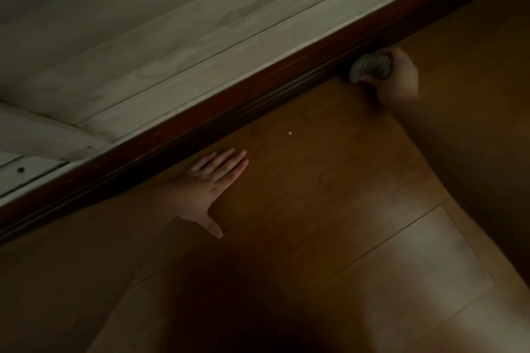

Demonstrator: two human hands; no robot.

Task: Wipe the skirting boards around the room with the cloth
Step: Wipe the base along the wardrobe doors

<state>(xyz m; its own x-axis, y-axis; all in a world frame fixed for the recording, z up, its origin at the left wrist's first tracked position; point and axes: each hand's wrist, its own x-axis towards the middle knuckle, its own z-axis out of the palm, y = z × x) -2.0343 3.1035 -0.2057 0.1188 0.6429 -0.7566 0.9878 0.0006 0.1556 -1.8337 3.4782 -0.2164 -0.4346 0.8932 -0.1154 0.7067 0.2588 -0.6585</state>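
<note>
A dark red-brown skirting board (pixel 258 86) runs diagonally from the lower left to the upper right, between the pale wall and the wooden floor. My right hand (pixel 398 74) grips a bunched grey cloth (pixel 370 67) and holds it against the foot of the board at the upper right. My left hand (pixel 212 183) lies flat on the floor with its fingers spread, just beside the board. The room is dim.
The brown wooden floor (pixel 329 180) fills the lower half, with a small white speck (pixel 289 132) near the board. Pale wall panelling (pixel 172 23) rises above the board. A white fitting with a screw (pixel 21 170) sits at the far left.
</note>
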